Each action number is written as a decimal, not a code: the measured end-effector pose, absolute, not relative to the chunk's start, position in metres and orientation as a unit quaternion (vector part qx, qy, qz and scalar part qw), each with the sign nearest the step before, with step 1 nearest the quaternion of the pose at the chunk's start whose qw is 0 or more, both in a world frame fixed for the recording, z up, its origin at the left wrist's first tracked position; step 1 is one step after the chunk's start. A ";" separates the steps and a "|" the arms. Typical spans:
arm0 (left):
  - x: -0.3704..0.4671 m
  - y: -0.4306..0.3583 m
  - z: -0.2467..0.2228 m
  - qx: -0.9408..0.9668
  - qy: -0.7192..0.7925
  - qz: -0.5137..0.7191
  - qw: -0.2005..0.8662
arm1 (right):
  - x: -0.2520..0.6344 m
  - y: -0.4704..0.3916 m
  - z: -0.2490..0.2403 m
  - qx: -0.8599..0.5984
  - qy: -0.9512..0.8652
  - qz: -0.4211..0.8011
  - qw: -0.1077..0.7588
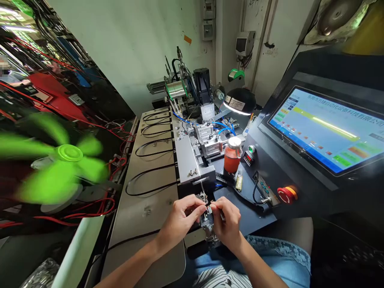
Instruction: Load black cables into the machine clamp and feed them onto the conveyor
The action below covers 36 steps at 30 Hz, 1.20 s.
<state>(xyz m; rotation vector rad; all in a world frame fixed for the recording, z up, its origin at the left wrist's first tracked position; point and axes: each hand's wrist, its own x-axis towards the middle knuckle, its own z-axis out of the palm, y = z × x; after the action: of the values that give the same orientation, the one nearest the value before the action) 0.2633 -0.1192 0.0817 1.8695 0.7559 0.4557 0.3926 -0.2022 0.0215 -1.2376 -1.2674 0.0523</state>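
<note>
My left hand [184, 216] is closed in a pinch, thumb against fingertips, over a small metal fixture [206, 222] at the near end of the machine. Opposite it, my right hand [226, 218] also pinches, its fingertips almost meeting the left ones. Whatever lies between the fingers is too small and covered to name. Just beyond the hands is the end of a long metal rail block [192, 160]. Black cable loops [151, 194] stick out from its left side over the beige table [132, 224].
An orange-red bottle [232, 158] with a white cap stands right of the rail, near a lit black lamp [240, 100]. A solder wire spool [176, 90] sits at the back. On the right are a touchscreen [327, 132] and a red emergency button [286, 195]. A green fan [70, 153] spins at left.
</note>
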 end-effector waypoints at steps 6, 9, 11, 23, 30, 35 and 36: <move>0.262 -0.100 0.079 0.833 0.363 0.169 0.382 | 0.408 -0.206 0.025 -0.596 -0.530 0.126 0.589; 0.266 -0.098 0.078 0.836 0.381 0.145 0.367 | 0.412 -0.206 0.022 -0.619 -0.512 0.136 0.580; 0.268 -0.100 0.078 0.841 0.387 0.135 0.352 | 0.413 -0.206 0.019 -0.623 -0.510 0.135 0.578; 0.273 -0.104 0.079 0.856 0.414 0.107 0.291 | 0.414 -0.197 0.011 -0.622 -0.520 0.161 0.563; 0.277 -0.106 0.074 0.869 0.416 0.101 0.248 | 0.411 -0.173 0.013 -0.620 -0.531 0.215 0.536; 0.277 -0.105 0.072 0.877 0.406 0.102 0.235 | 0.406 -0.163 0.009 -0.593 -0.540 0.238 0.547; 0.277 -0.105 0.071 0.881 0.401 0.103 0.227 | 0.405 -0.162 0.008 -0.590 -0.539 0.239 0.552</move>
<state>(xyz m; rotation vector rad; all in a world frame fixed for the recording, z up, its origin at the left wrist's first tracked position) 0.2768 -0.1050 0.0711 2.4278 1.1061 0.2834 0.4048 -0.1619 0.0078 -1.3945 -1.2758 0.5662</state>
